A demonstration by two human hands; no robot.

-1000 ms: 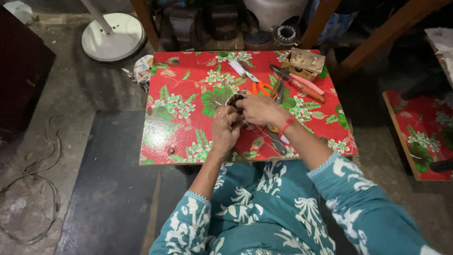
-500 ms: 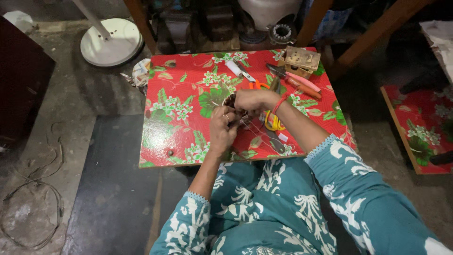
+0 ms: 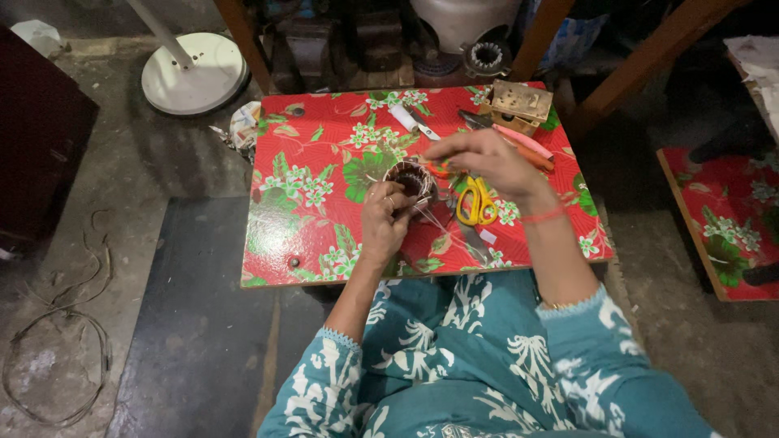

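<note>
My left hand [image 3: 383,221] grips a small round wound coil [image 3: 410,180] with a dark hollow middle, holding it on the red floral table [image 3: 308,203]. My right hand [image 3: 487,158] hovers just right of and above the coil, fingertips pinched together on a thin pale strand that leads from the coil. More pale strands trail from the coil toward the table's front edge. Yellow-handled scissors [image 3: 477,203] lie under my right wrist. An orange-handled tool [image 3: 441,170] peeks out below my right fingers.
A wooden block with holes [image 3: 520,103], pink and orange tools [image 3: 527,144] and a white spool [image 3: 403,118] lie at the table's far side. A white round fan base [image 3: 195,75] stands on the floor at back left. Loose wire [image 3: 57,357] lies at left. A second red floral board [image 3: 726,219] is at right.
My right hand has left the coil and drawn away up and to the right. My left hand stays on the coil.
</note>
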